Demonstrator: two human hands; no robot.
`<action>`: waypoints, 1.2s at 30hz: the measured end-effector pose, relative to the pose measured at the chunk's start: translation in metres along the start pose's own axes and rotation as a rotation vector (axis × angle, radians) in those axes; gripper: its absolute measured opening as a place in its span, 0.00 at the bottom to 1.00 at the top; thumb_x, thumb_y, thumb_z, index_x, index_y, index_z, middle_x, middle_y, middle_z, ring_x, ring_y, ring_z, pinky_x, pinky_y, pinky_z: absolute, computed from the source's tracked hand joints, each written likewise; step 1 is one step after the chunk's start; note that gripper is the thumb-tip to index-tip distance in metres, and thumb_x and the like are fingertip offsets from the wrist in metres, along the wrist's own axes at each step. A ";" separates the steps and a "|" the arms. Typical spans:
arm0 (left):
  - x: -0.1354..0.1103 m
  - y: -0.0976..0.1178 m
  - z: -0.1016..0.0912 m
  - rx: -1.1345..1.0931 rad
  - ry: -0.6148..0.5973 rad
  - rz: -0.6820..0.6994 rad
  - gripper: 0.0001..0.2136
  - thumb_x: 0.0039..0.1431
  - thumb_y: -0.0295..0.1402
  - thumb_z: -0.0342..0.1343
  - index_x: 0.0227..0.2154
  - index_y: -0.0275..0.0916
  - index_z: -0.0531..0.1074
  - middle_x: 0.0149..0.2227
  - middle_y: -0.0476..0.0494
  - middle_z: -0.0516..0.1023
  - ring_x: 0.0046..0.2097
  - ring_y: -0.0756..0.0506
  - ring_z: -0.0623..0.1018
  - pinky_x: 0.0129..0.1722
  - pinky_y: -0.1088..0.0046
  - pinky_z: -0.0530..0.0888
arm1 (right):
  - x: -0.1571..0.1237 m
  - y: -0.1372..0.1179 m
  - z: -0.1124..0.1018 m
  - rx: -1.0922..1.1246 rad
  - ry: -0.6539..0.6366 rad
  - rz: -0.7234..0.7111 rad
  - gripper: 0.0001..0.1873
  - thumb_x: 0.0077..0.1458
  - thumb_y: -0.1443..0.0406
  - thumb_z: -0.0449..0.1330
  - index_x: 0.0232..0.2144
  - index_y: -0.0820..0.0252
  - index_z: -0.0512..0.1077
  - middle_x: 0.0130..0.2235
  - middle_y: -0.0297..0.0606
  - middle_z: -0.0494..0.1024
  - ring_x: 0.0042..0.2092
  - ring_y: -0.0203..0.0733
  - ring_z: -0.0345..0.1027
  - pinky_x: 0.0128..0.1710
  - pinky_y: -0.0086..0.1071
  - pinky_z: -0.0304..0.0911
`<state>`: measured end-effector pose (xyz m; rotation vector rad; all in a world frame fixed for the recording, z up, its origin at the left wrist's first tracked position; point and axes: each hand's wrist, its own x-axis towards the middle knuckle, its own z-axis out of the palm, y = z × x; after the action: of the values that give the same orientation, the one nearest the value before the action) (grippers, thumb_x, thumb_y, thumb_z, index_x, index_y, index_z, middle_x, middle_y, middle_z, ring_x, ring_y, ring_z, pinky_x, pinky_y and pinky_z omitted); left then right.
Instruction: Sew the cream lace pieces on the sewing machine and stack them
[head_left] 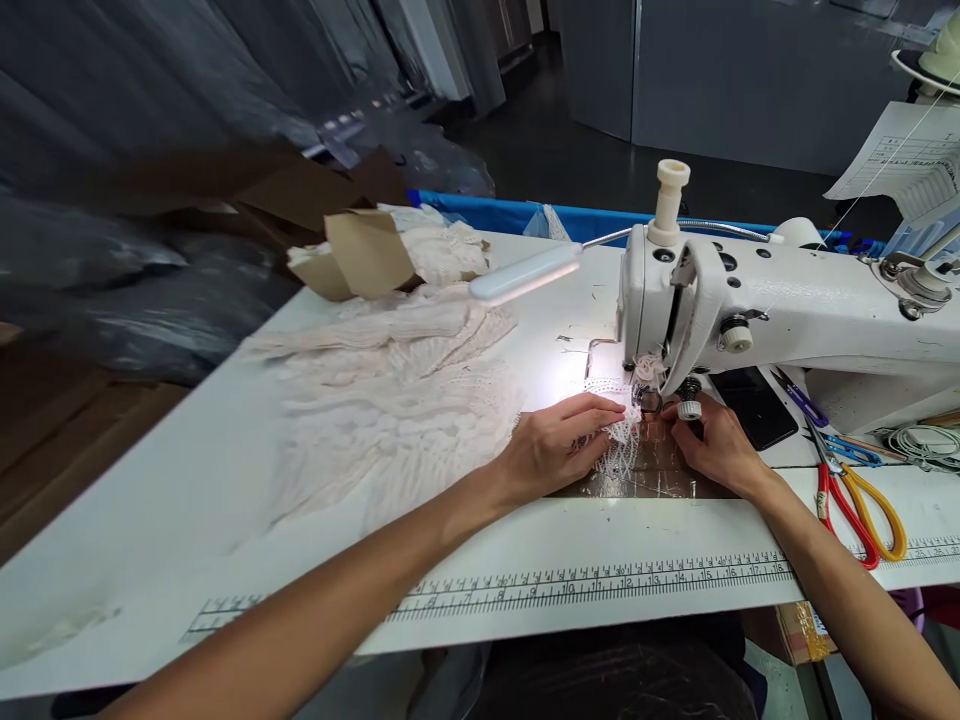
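A small piece of white lace (pixel 621 445) with loose thread ends lies under the needle area of the white sewing machine (pixel 795 300). My left hand (pixel 559 445) pinches this lace at its left side, fingertips close to the presser foot (pixel 646 398). On the other side of the foot, my right hand (pixel 716 440) has its fingers bent and drawn together; whatever is between them is hidden. Both hands rest over a brown, tape-covered plate (pixel 675 480). A lit lamp bar (pixel 525 275) shines on the sewing spot.
Layered cream lace fabric (pixel 405 390) spreads over the table's left, near an open cardboard box (pixel 367 250). Right of the machine's needle lie a black phone (pixel 754 405), red-and-yellow-handled scissors (pixel 855 500) and purple-handled snips (pixel 802 397). A printed ruler (pixel 585 585) runs along the front edge.
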<state>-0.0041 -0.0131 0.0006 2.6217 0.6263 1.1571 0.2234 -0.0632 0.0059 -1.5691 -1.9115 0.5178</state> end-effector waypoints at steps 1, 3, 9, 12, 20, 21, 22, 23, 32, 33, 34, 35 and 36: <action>0.000 0.000 0.000 -0.006 0.008 -0.010 0.08 0.64 0.25 0.50 0.38 0.35 0.75 0.38 0.41 0.82 0.39 0.48 0.82 0.36 0.74 0.83 | 0.000 0.000 0.000 -0.015 -0.001 -0.002 0.12 0.54 0.71 0.52 0.30 0.59 0.75 0.34 0.36 0.77 0.36 0.40 0.71 0.36 0.32 0.66; 0.000 -0.001 -0.001 -0.015 0.014 -0.019 0.08 0.64 0.26 0.51 0.37 0.35 0.75 0.38 0.42 0.82 0.39 0.48 0.82 0.37 0.73 0.83 | 0.000 0.001 -0.001 -0.054 -0.004 -0.017 0.12 0.55 0.71 0.51 0.31 0.59 0.76 0.34 0.37 0.76 0.35 0.40 0.71 0.35 0.32 0.66; 0.004 -0.002 0.000 0.010 -0.062 0.156 0.09 0.63 0.23 0.50 0.37 0.35 0.75 0.37 0.42 0.82 0.37 0.48 0.81 0.35 0.72 0.81 | -0.004 0.000 -0.003 -0.276 -0.157 -0.267 0.16 0.62 0.65 0.53 0.48 0.54 0.76 0.48 0.45 0.74 0.43 0.45 0.70 0.38 0.36 0.68; 0.005 -0.003 0.001 0.076 -0.119 0.235 0.11 0.63 0.22 0.48 0.38 0.36 0.75 0.37 0.43 0.82 0.35 0.47 0.80 0.35 0.68 0.80 | -0.004 -0.001 -0.002 -0.412 -0.199 -0.320 0.18 0.61 0.65 0.55 0.51 0.49 0.76 0.42 0.44 0.74 0.38 0.45 0.69 0.35 0.35 0.67; 0.002 -0.007 0.004 0.050 -0.147 0.281 0.09 0.64 0.23 0.49 0.38 0.35 0.74 0.37 0.43 0.82 0.35 0.47 0.78 0.36 0.68 0.78 | -0.004 -0.001 -0.001 -0.468 -0.201 -0.347 0.19 0.61 0.65 0.55 0.53 0.51 0.74 0.40 0.44 0.73 0.35 0.42 0.65 0.33 0.31 0.62; 0.002 -0.007 0.004 0.050 -0.145 0.293 0.08 0.64 0.24 0.49 0.38 0.34 0.74 0.37 0.43 0.82 0.35 0.47 0.78 0.35 0.68 0.78 | -0.004 -0.001 -0.002 -0.468 -0.205 -0.345 0.19 0.61 0.65 0.55 0.53 0.52 0.74 0.40 0.45 0.73 0.35 0.42 0.65 0.32 0.31 0.61; 0.002 -0.008 0.004 0.053 -0.148 0.306 0.07 0.65 0.24 0.50 0.38 0.35 0.74 0.36 0.43 0.82 0.34 0.47 0.78 0.35 0.68 0.78 | -0.004 -0.001 -0.002 -0.468 -0.208 -0.347 0.19 0.61 0.65 0.55 0.53 0.52 0.74 0.40 0.45 0.73 0.35 0.42 0.65 0.33 0.31 0.61; 0.002 -0.008 0.004 0.058 -0.151 0.320 0.07 0.65 0.25 0.50 0.38 0.35 0.74 0.36 0.43 0.81 0.34 0.47 0.78 0.34 0.68 0.77 | -0.004 -0.001 -0.001 -0.469 -0.208 -0.350 0.18 0.62 0.65 0.55 0.53 0.52 0.74 0.41 0.45 0.73 0.36 0.41 0.65 0.33 0.31 0.61; 0.007 -0.007 -0.002 0.072 -0.197 0.334 0.11 0.66 0.26 0.49 0.33 0.36 0.75 0.32 0.46 0.80 0.30 0.49 0.76 0.31 0.70 0.74 | -0.006 0.004 0.001 -0.533 -0.215 -0.370 0.19 0.65 0.60 0.53 0.56 0.45 0.72 0.45 0.45 0.70 0.38 0.42 0.64 0.36 0.34 0.64; 0.008 -0.005 -0.002 0.076 -0.193 0.325 0.11 0.66 0.27 0.49 0.32 0.36 0.76 0.32 0.46 0.80 0.29 0.49 0.76 0.30 0.70 0.74 | -0.007 0.004 0.001 -0.532 -0.222 -0.365 0.19 0.65 0.61 0.53 0.56 0.45 0.71 0.45 0.45 0.70 0.38 0.41 0.64 0.36 0.34 0.64; 0.008 -0.004 -0.003 0.081 -0.190 0.314 0.11 0.67 0.27 0.49 0.32 0.36 0.76 0.32 0.46 0.80 0.29 0.49 0.75 0.30 0.70 0.74 | -0.007 0.004 0.000 -0.530 -0.229 -0.362 0.19 0.65 0.61 0.52 0.56 0.45 0.71 0.46 0.45 0.69 0.38 0.41 0.64 0.36 0.34 0.65; 0.008 -0.003 -0.003 0.087 -0.187 0.300 0.11 0.67 0.28 0.49 0.31 0.37 0.76 0.32 0.46 0.79 0.28 0.49 0.74 0.30 0.70 0.73 | -0.007 0.003 0.000 -0.527 -0.235 -0.357 0.19 0.66 0.60 0.52 0.57 0.45 0.71 0.46 0.46 0.69 0.38 0.41 0.65 0.36 0.34 0.65; 0.008 -0.002 -0.004 0.091 -0.187 0.290 0.11 0.66 0.28 0.49 0.31 0.37 0.76 0.32 0.46 0.79 0.28 0.49 0.74 0.29 0.70 0.73 | -0.007 0.001 0.000 -0.527 -0.241 -0.350 0.19 0.66 0.60 0.52 0.57 0.45 0.70 0.47 0.46 0.69 0.38 0.41 0.65 0.36 0.34 0.65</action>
<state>-0.0028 -0.0077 0.0077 2.9269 0.2754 0.9548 0.2251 -0.0695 0.0039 -1.4644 -2.5951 0.0473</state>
